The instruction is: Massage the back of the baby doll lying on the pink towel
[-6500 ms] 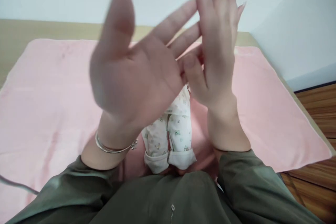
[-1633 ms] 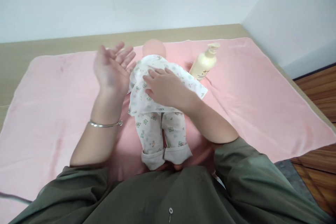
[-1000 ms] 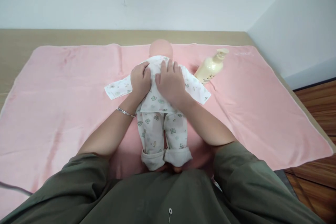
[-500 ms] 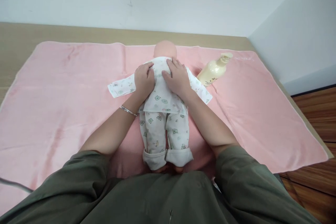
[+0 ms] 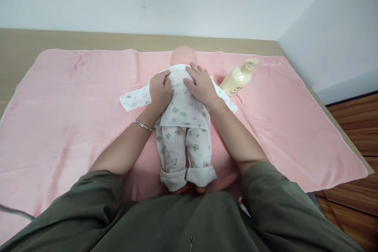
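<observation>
A baby doll [image 5: 183, 56] lies on a pink blanket [image 5: 88, 106], its bald head toward the wall and its face not visible. It has on a white printed top [image 5: 183, 106] and matching trousers [image 5: 174, 145] with turned-up cuffs. My left hand [image 5: 160, 89] is curled at the left side of the top, its fingers bent over the cloth by the shoulder. Resting flat on the upper right of the top, my right hand [image 5: 201, 84] has its fingers apart. The sleeves spread out to both sides.
A cream pump bottle [image 5: 238, 78] leans on the blanket beside the right sleeve. Behind the blanket run the table's wooden edge [image 5: 112, 40] and a white wall. A grey cable [image 5: 16, 212] lies at the lower left.
The whole view has shifted slightly. My right hand's fingers have spread a little on the top; my left hand stays in nearly the same place.
</observation>
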`<state>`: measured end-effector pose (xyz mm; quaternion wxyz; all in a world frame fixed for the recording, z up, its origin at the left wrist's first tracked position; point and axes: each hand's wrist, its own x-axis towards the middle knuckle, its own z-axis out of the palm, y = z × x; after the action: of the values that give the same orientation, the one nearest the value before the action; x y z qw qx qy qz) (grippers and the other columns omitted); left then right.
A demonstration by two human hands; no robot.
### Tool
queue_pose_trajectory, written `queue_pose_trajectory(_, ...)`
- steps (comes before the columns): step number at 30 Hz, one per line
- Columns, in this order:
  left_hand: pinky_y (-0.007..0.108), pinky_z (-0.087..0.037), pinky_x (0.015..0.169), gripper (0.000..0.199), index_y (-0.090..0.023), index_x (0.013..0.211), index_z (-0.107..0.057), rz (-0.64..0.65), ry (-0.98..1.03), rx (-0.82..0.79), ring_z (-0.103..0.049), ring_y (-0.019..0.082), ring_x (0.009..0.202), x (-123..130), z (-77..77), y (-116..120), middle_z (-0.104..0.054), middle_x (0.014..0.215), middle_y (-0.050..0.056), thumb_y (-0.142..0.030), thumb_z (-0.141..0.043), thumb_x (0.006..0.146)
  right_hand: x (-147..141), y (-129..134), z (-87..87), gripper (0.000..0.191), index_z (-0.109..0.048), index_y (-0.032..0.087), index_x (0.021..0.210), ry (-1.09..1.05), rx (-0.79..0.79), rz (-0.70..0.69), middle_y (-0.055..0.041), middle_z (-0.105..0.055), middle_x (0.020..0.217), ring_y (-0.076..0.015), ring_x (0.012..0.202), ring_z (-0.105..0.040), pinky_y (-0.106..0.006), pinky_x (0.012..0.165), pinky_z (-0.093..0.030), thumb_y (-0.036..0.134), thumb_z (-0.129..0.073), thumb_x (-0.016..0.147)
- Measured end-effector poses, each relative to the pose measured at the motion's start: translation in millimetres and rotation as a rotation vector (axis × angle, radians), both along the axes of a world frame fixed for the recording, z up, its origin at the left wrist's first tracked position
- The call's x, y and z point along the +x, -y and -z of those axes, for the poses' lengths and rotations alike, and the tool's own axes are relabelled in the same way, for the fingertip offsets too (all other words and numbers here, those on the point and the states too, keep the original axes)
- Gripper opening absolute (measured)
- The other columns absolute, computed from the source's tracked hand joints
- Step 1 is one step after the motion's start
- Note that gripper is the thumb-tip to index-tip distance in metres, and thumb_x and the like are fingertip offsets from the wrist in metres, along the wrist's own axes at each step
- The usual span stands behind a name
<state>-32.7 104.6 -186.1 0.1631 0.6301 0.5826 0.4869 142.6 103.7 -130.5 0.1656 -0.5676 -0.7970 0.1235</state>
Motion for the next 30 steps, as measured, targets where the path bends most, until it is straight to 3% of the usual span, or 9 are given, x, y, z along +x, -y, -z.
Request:
queue_pose_trajectory(3, 0.045, -0.048, 0.115, 0.036, -0.020, 0.113, -0.073, -0.009, 0.001, 0.000, -0.067, 0.027, 0.122, 0, 1.1, 0, -0.077, 0.124, 0.010, -0.023, -0.043, 0.092, -10, 13, -1.3, 0.061, -0.040, 0.003, 0.159, 0.042, 0.007, 0.145, -0.0236, -0.038, 0.166, -0.0378, 0.158, -0.034, -0.059, 0.133, -0.025, 0.032, -0.037, 0.106)
queue_pose_trajectory(5, 0.045, -0.049, 0.115, 0.037, -0.019, 0.113, -0.073, -0.011, -0.004, 0.000, -0.067, 0.027, 0.121, 0, 1.7, 0, -0.077, 0.124, 0.010, -0.022, -0.043, 0.091, -26, 34, -2.3, 0.060, -0.039, 0.001, 0.159, 0.090, 0.043, 0.126, -0.0253, -0.034, 0.167, -0.0392, 0.160, -0.031, -0.058, 0.134, -0.026, 0.027, -0.036, 0.105)
queue_pose_trajectory(9, 0.042, -0.052, 0.108, 0.037, -0.020, 0.111, -0.074, -0.032, -0.026, -0.016, -0.069, 0.025, 0.114, -1, -0.7, -1, -0.078, 0.119, 0.009, -0.023, -0.043, 0.092, -48, 63, -3.2, 0.058, -0.045, 0.015, 0.159, 0.133, 0.106, -0.057, -0.0099, -0.032, 0.172, -0.0369, 0.164, -0.020, -0.068, 0.135, -0.011, 0.018, -0.038, 0.101)
queue_pose_trajectory(13, 0.047, -0.052, 0.107, 0.039, -0.017, 0.113, -0.073, -0.021, -0.106, -0.057, -0.068, 0.029, 0.114, 1, -10.0, 0, -0.077, 0.119, 0.013, -0.020, -0.041, 0.093, -36, 42, 0.4, 0.059, -0.048, 0.020, 0.157, 0.063, 0.069, -0.096, -0.0048, -0.035, 0.171, -0.0311, 0.164, -0.023, -0.065, 0.136, -0.013, 0.020, -0.040, 0.098)
queue_pose_trajectory(16, 0.053, -0.045, 0.116, 0.037, -0.017, 0.115, -0.072, -0.015, -0.196, -0.053, -0.067, 0.033, 0.120, 10, -17.1, 9, -0.076, 0.119, 0.016, -0.019, -0.042, 0.094, -18, 14, 6.6, 0.061, -0.044, 0.014, 0.158, -0.022, 0.038, 0.030, -0.0103, -0.032, 0.172, -0.0312, 0.162, -0.028, -0.059, 0.135, -0.022, 0.029, -0.041, 0.099)
queue_pose_trajectory(19, 0.056, -0.037, 0.125, 0.039, -0.015, 0.126, -0.068, -0.012, -0.228, -0.002, -0.060, 0.036, 0.134, 24, -18.7, 24, -0.071, 0.133, 0.019, -0.026, -0.044, 0.097, -9, 0, 10.6, 0.065, -0.039, 0.006, 0.160, -0.061, 0.027, 0.165, -0.0181, -0.033, 0.170, -0.0335, 0.161, -0.031, -0.058, 0.134, -0.024, 0.036, -0.037, 0.102)
queue_pose_trajectory(24, 0.053, -0.030, 0.133, 0.046, -0.014, 0.137, -0.062, 0.045, -0.154, -0.017, -0.047, 0.035, 0.149, 30, -12.2, 27, -0.060, 0.151, 0.018, -0.035, -0.048, 0.098, -21, 25, -0.1, 0.066, -0.030, -0.001, 0.162, 0.069, -0.012, 0.191, -0.0254, -0.032, 0.169, -0.0411, 0.160, -0.029, -0.064, 0.132, -0.024, 0.033, -0.032, 0.105)
queue_pose_trajectory(27, 0.053, -0.034, 0.131, 0.043, -0.017, 0.133, -0.065, 0.066, -0.089, -0.127, -0.052, 0.033, 0.145, 15, -13.3, 8, -0.063, 0.146, 0.017, -0.033, -0.050, 0.096, -36, 53, -9.4, 0.063, -0.034, -0.003, 0.160, 0.128, 0.030, 0.181, -0.0299, -0.035, 0.166, -0.0444, 0.159, -0.032, -0.064, 0.131, -0.027, 0.029, -0.034, 0.105)
queue_pose_trajectory(30, 0.054, -0.040, 0.126, 0.035, -0.022, 0.120, -0.070, 0.124, -0.075, -0.214, -0.059, 0.032, 0.137, 1, -18.9, -8, -0.069, 0.138, 0.015, -0.029, -0.048, 0.094, -44, 64, -13.6, 0.061, -0.038, 0.004, 0.161, 0.135, 0.039, 0.105, -0.0256, -0.031, 0.169, -0.0443, 0.161, -0.028, -0.064, 0.132, -0.026, 0.026, -0.040, 0.104)
